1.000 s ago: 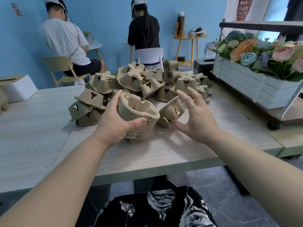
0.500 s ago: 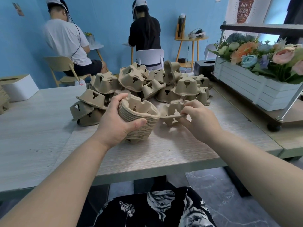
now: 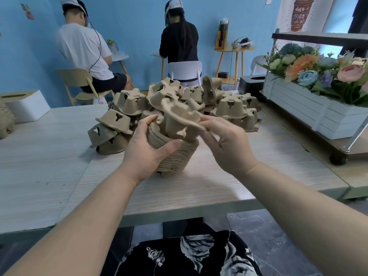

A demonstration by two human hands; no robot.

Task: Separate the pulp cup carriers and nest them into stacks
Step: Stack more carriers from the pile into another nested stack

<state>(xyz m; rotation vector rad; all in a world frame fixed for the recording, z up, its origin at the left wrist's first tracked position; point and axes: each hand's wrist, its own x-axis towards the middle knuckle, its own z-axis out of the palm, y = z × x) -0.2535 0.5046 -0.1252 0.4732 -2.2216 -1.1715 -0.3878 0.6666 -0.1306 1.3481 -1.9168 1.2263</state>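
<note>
A nested stack of brown pulp cup carriers (image 3: 175, 158) stands on the wooden table (image 3: 49, 156) in front of me. My left hand (image 3: 147, 148) grips the stack's left side, thumb across its front. My right hand (image 3: 225, 144) pinches the rim of a single pulp carrier (image 3: 179, 118) and holds it tilted just above the stack's top, its cup pointing down into the stack. Behind them lies a loose pile of several carriers (image 3: 229, 108), most lying upside down.
A white planter box of artificial flowers (image 3: 310, 108) sits on a low cart at the right. A white tissue box (image 3: 25, 105) stands at the far left, a black box (image 3: 252, 83) behind the pile. Two people sit at the back with their backs turned.
My right hand reached into the pile, took hold of one carrier and lifted it left, over the stack. The left hand kept its hold on the stack.
</note>
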